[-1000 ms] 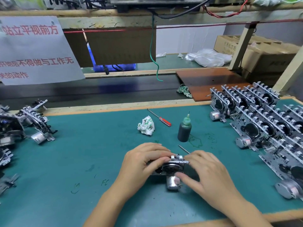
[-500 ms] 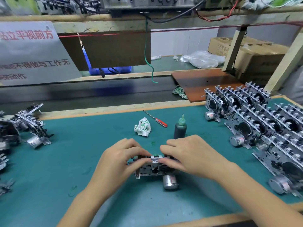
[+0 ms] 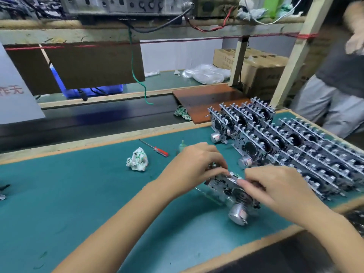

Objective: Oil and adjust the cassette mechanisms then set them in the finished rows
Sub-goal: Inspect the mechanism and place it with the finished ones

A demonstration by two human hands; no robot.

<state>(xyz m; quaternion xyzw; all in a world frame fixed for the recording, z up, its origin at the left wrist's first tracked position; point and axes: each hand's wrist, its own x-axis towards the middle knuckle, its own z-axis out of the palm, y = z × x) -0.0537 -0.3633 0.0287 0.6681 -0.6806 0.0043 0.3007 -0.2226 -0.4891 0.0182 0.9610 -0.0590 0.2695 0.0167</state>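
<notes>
Both hands grip one metal cassette mechanism [image 3: 230, 189] near the bench's [image 3: 82, 194] front edge.
Left hand [image 3: 194, 164] and right hand [image 3: 275, 186] fingers pinch its top; finished silver mechanism rows [image 3: 295, 146] crowd two o'clock, open green mat at nine.

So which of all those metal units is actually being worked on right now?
Look at the green mat, at its near edge in front of the packed rows of finished units on the right. The cassette mechanism being worked on sits apart from them, gripped by the left hand and right hand, tilted, its round silver motor toward the camera.
</notes>
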